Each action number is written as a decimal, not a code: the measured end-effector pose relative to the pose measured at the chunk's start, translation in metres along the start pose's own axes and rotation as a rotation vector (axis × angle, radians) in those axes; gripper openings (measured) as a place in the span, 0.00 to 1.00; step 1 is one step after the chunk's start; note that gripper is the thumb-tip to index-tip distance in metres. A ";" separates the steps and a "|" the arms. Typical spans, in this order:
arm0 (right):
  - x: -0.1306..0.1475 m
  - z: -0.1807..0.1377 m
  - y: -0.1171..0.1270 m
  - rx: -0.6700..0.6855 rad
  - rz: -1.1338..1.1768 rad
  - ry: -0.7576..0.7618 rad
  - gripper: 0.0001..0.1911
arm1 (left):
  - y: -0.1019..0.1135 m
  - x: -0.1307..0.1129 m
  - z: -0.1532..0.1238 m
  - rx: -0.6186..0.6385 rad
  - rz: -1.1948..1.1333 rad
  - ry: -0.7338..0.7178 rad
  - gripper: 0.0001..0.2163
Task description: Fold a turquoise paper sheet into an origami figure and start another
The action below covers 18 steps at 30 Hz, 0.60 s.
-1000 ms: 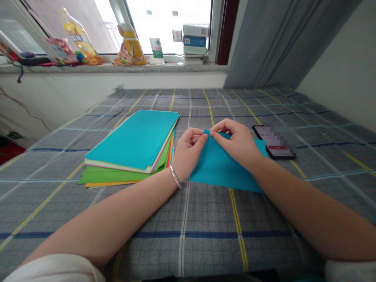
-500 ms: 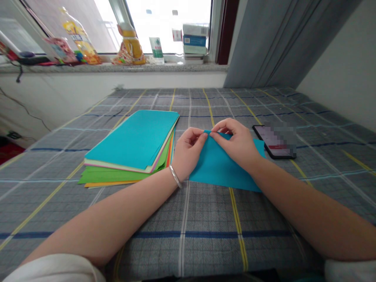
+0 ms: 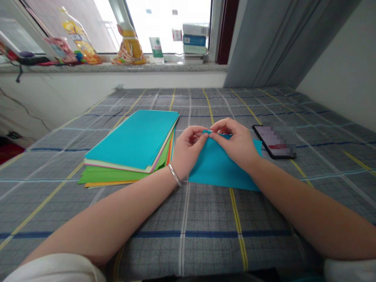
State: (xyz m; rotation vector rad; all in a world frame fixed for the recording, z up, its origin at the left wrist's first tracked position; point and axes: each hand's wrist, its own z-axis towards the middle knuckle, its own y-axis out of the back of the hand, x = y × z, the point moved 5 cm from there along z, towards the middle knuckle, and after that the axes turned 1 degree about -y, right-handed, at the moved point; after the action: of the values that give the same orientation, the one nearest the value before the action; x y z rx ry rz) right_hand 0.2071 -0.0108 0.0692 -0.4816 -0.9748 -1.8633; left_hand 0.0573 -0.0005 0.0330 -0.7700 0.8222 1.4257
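A blue sheet of paper [image 3: 223,168] lies in front of me on the plaid cloth, its far edge lifted between my fingers. My left hand [image 3: 189,150] pinches that edge near its left end, thumb on top. Close beside it, my right hand [image 3: 236,143] pinches the same edge, the two thumbs almost touching. Part of the sheet is hidden under my right hand and wrist. To the left sits a stack of coloured paper [image 3: 132,137], blue on top, with green, orange and other colours showing below.
A phone [image 3: 276,143] lies to the right of the sheet. The plaid cloth [image 3: 152,250] covers the whole surface. Along the windowsill [image 3: 164,68] stand a drink bottle [image 3: 79,37], a white-and-green tube [image 3: 156,49] and stacked boxes [image 3: 194,41]. A grey curtain [image 3: 258,43] hangs at the right.
My fingertips have shifted slightly along the far edge of the blue sheet, which now curls up a little more between them. The sheet's right side has moved slightly left.
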 end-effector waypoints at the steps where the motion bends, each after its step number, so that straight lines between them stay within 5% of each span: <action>1: 0.000 0.000 0.000 0.003 0.002 -0.002 0.03 | 0.001 0.000 0.001 0.009 0.014 -0.018 0.04; 10: -0.019 0.002 0.002 0.092 -0.063 -0.028 0.08 | 0.015 0.002 0.012 -0.001 0.202 -0.114 0.07; 18: -0.049 0.009 0.010 0.221 -0.192 -0.133 0.10 | 0.028 0.014 0.024 -0.064 0.331 0.035 0.08</action>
State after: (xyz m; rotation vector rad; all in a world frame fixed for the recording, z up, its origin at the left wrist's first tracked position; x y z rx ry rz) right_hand 0.2386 0.0218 0.0453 -0.3929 -1.3394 -1.8812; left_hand 0.0298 0.0277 0.0348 -0.7322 0.9675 1.7424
